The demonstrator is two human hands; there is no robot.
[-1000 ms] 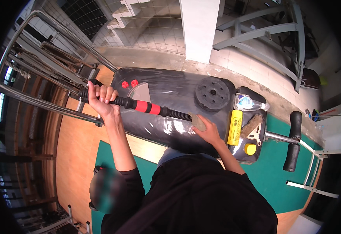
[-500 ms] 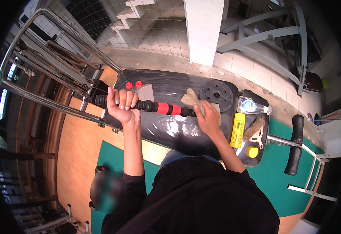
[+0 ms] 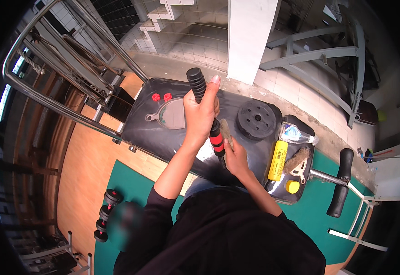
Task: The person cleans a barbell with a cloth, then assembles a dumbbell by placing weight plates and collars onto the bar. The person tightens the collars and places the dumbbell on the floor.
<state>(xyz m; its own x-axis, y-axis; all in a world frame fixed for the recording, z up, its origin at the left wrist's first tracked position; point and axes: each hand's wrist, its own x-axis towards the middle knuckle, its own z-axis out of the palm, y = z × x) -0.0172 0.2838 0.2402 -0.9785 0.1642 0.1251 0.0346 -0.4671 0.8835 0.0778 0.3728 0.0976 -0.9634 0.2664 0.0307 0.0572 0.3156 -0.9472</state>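
Observation:
A black dumbbell bar with red bands (image 3: 216, 139) is held steeply tilted over a black padded bench (image 3: 147, 135). My left hand (image 3: 200, 117) is closed around its upper part, thumb up along the ridged end. Lower down, my right hand (image 3: 237, 160) is closed on a beige cloth (image 3: 226, 130), against the bar's red and black section. The cloth partly hides behind the fingers. Right of the hands lie stacked black weight plates (image 3: 257, 120). Left of them are two red nuts (image 3: 156, 97) and a grey dustpan (image 3: 176, 113), partly covered by my left hand.
On the bench's right pad rest a clear bottle (image 3: 295, 134), a yellow bottle (image 3: 278, 160), a brush (image 3: 298, 161) and a yellow lid (image 3: 293, 186). Dumbbells (image 3: 113, 197) lie on the green mat (image 3: 126, 176). A metal frame (image 3: 67, 112) rises at left, a white pillar (image 3: 250, 41) beyond.
The bar has swung from nearly level to steeply upright, its ridged end now up. My left hand moved right with it; my right hand moved slightly down and left, still with the cloth.

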